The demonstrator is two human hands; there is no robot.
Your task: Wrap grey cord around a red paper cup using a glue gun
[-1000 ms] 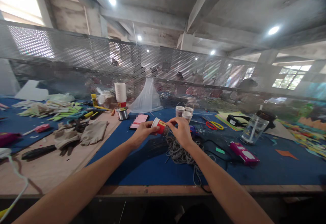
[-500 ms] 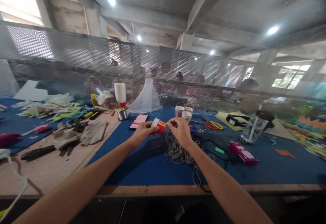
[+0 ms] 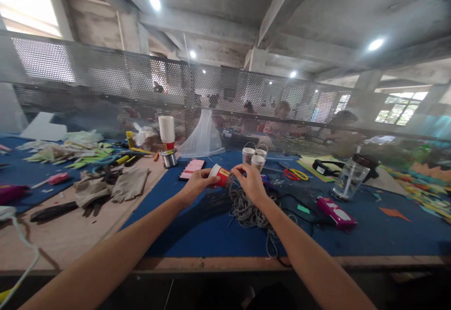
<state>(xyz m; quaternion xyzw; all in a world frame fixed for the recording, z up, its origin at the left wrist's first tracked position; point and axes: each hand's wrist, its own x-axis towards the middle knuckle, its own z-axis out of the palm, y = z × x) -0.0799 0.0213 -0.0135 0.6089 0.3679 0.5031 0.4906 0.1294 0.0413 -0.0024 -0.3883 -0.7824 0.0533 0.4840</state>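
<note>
My left hand (image 3: 198, 184) is closed round a small red and white paper cup (image 3: 219, 174), which lies tilted on its side above the blue table mat. Its white rim faces left. Grey cord covers the cup's right-hand end. There my right hand (image 3: 251, 182) pinches the cord between thumb and fingers, close against the cup. Below my right hand lies a loose, tangled heap of grey cord (image 3: 246, 212), partly hidden by the wrist. Just beyond stand a few small cord-wrapped cups (image 3: 257, 161) with thin looped handles.
Left of the cup lies a phone (image 3: 192, 169), with a wire spool (image 3: 169, 158) and stacked paper cups (image 3: 167, 129) behind. Gloves (image 3: 129, 184) and tools lie left. Rightward are scissors (image 3: 296, 174), a purple box (image 3: 336, 212) and a clear bottle (image 3: 348, 178). A perforated screen (image 3: 232, 98) runs behind.
Both hands keep nearly the same place, and the cup stays in my left hand. My right fingers have shifted very slightly at the cord end.
</note>
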